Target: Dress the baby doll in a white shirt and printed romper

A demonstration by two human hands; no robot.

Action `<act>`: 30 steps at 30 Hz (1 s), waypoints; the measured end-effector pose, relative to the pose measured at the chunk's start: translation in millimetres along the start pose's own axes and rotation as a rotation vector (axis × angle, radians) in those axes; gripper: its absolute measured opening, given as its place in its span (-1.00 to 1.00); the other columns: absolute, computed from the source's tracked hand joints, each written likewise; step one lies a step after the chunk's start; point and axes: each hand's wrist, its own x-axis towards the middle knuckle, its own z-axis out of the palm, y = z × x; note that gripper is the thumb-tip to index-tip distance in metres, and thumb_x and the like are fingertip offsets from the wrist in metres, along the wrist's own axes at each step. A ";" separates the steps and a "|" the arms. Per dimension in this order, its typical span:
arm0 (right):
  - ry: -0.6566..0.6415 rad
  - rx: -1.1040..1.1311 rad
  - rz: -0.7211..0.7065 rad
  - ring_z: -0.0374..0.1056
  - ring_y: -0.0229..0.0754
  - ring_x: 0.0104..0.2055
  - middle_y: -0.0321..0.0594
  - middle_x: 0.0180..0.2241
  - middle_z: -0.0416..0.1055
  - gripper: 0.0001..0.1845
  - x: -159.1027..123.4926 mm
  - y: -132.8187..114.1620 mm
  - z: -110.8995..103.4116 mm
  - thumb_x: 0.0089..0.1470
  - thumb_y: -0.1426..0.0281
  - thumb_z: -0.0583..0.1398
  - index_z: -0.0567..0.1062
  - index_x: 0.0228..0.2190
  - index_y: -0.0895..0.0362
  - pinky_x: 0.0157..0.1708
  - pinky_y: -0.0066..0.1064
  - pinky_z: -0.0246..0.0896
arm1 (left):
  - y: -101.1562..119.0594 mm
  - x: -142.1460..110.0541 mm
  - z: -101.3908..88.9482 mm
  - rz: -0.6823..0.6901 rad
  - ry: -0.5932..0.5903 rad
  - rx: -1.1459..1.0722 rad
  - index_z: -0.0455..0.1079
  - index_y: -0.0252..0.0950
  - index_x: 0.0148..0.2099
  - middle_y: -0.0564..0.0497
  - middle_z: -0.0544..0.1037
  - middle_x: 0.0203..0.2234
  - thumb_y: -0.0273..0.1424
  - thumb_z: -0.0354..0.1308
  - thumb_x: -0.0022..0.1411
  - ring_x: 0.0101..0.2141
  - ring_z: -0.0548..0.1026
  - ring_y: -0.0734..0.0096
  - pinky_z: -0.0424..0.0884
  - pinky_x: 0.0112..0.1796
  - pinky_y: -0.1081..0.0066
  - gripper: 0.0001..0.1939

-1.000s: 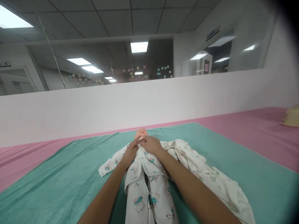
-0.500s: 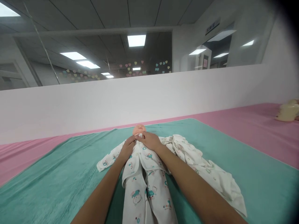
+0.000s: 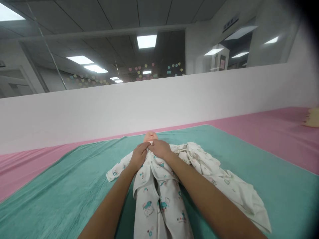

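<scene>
A baby doll [image 3: 151, 136] lies on its back with its head toward the wall. It wears a white printed baby jacket [image 3: 163, 171], parted below the chest, and matching trousers [image 3: 149, 212]. At the neck, my left hand [image 3: 141, 154] and my right hand [image 3: 159, 148] meet, fingers closed on the jacket's collar edges. A small bit of white cloth shows between the fingertips; whether a snap or tie is there I cannot tell. One sleeve [image 3: 117, 169] stretches out to the left. My right forearm hides part of the jacket's right side.
A crumpled white printed cloth [image 3: 224, 179] lies to the right of the doll. Under everything is a green blanket [image 3: 62, 192] on a pink sheet [image 3: 271, 132]. A pale yellow object [image 3: 311, 118] is cut off at the right edge. A white wall [image 3: 112, 109] stands behind.
The view has shifted slightly, so the doll and cloth sit a little farther right. Both hands stay at the collar, with a bit of white cloth now showing between the fingertips.
</scene>
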 end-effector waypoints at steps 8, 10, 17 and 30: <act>0.082 0.018 0.074 0.39 -0.07 -0.23 -0.17 -0.28 0.48 -0.75 8.6 9.0 6.2 0.07 0.24 0.00 0.37 -0.27 0.06 -0.37 -0.37 0.12 | 5.7 -0.7 -0.9 0.002 -0.001 0.047 0.30 -0.22 0.16 0.02 0.40 0.07 -0.48 -0.20 0.18 0.08 0.25 0.25 0.16 0.12 0.18 -0.47; 0.081 0.018 0.065 0.38 -0.09 -0.24 -0.18 -0.28 0.47 -0.77 11.0 11.2 7.1 0.06 0.26 0.01 0.37 -0.28 0.06 -0.38 -0.38 0.10 | 8.6 -0.9 -1.1 -0.025 -0.012 0.024 0.29 -0.23 0.16 -0.01 0.39 0.07 -0.47 -0.21 0.19 0.10 0.24 0.25 0.15 0.13 0.17 -0.47; 0.096 0.011 0.030 0.36 -0.10 -0.24 -0.21 -0.30 0.46 -0.77 11.8 15.8 9.6 0.09 0.27 -0.04 0.36 -0.30 0.04 -0.38 -0.38 0.08 | 21.6 2.9 -4.2 -0.184 -0.047 -0.137 0.34 -0.15 0.12 0.02 0.35 0.10 -0.51 -0.17 0.12 0.15 0.18 0.26 0.04 0.19 0.17 -0.45; 0.161 0.072 0.102 0.36 -0.08 -0.25 -0.19 -0.25 0.44 -0.69 12.0 21.8 12.2 0.11 0.32 0.00 0.29 -0.09 0.06 -0.35 -0.32 0.15 | 18.5 2.0 4.0 -0.126 0.056 -0.164 0.43 -0.19 -0.01 0.02 0.45 -0.01 -0.47 -0.15 0.12 0.08 0.29 0.24 0.15 0.13 0.18 -0.54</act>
